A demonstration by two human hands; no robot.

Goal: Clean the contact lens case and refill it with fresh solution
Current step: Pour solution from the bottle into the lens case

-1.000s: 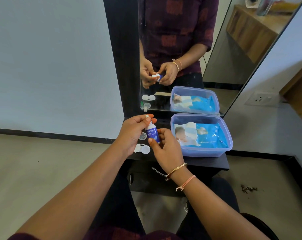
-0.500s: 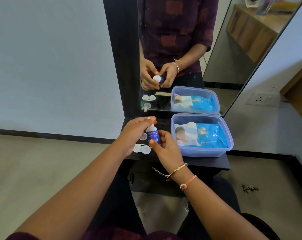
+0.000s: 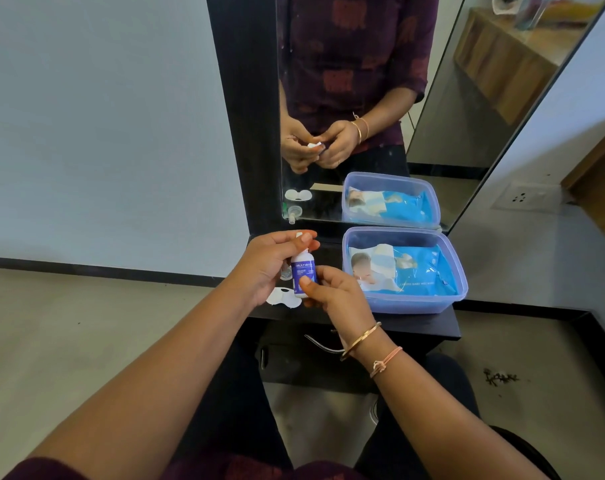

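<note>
A small solution bottle (image 3: 303, 272) with a blue label stands upright in my right hand (image 3: 332, 296), whose thumb and fingers grip its lower half. My left hand (image 3: 271, 263) pinches the white cap (image 3: 299, 234) just above the bottle's neck; whether the cap still touches the neck is hard to tell. The white contact lens case (image 3: 283, 297) lies flat on the black shelf (image 3: 415, 323), just below my left hand and partly hidden by it. A small clear lid (image 3: 286, 273) lies behind the case, mostly covered by my hand.
A translucent blue box (image 3: 456, 271) holding a blue pack of baby wipes (image 3: 401, 268) sits on the shelf to the right. A mirror (image 3: 363, 98) stands behind and reflects my hands, the case and the box. Grey floor lies on both sides.
My left hand has worked the cap at the bottle's top and now holds it slightly above the neck. The bottle stays upright in my right hand, shifted a little.
</note>
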